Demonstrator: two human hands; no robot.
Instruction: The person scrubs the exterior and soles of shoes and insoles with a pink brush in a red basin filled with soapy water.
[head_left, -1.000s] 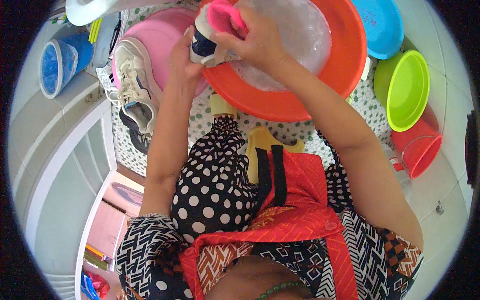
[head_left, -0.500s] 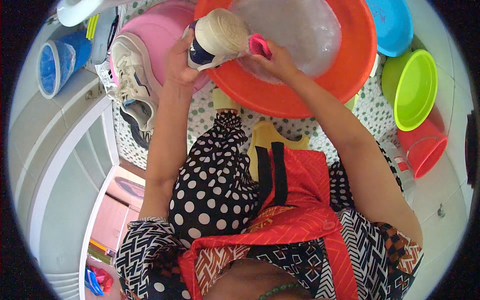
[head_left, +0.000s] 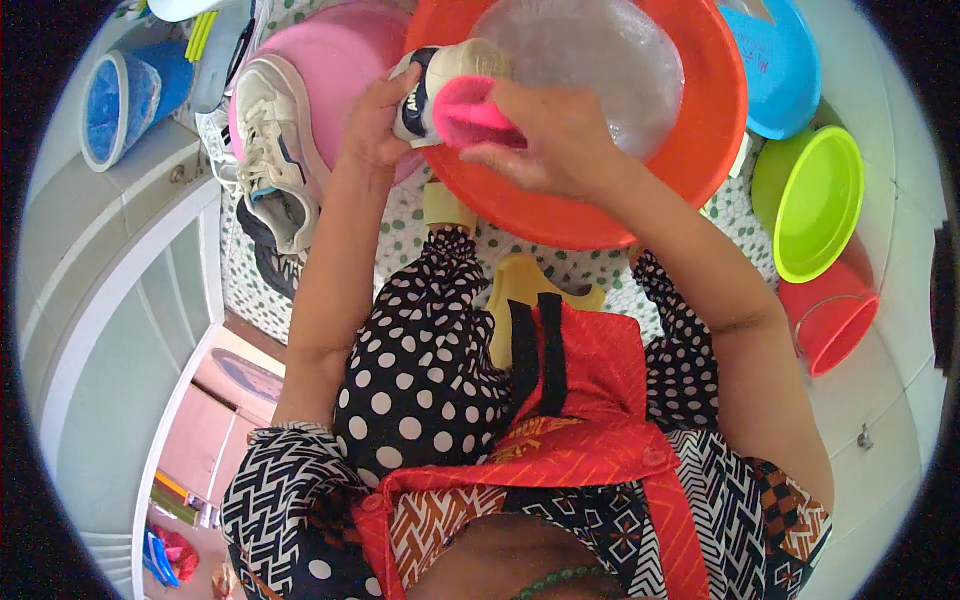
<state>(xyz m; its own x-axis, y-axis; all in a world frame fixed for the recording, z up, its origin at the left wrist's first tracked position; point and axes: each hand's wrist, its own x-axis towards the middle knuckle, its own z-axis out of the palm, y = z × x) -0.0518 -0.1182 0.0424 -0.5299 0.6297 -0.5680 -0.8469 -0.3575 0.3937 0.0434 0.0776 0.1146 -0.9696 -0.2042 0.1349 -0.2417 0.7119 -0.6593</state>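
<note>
My left hand [head_left: 378,125] is closed round a white and navy shoe [head_left: 465,62], which is tilted over the near left rim of a large orange-red basin [head_left: 590,225]. Cloudy, sudsy water lies in the basin. In my right hand [head_left: 565,140] is a bright pink scrubbing brush [head_left: 468,112], pressed against or right beside the shoe's side. The brush and my right hand cover part of the shoe, and the bristles are hidden.
A pink basin [head_left: 330,50] and a white lace-up shoe [head_left: 275,140] are at the left, with a dark shoe [head_left: 265,255] below. A blue bin [head_left: 125,110] stands farther left. On the right are a blue basin [head_left: 775,80], a green tub [head_left: 815,205] and a red bucket [head_left: 840,330].
My right hand has moved left and toward me with the brush, from the shoe's right edge to across its side. The view has shifted slightly; my left hand keeps its hold.
</note>
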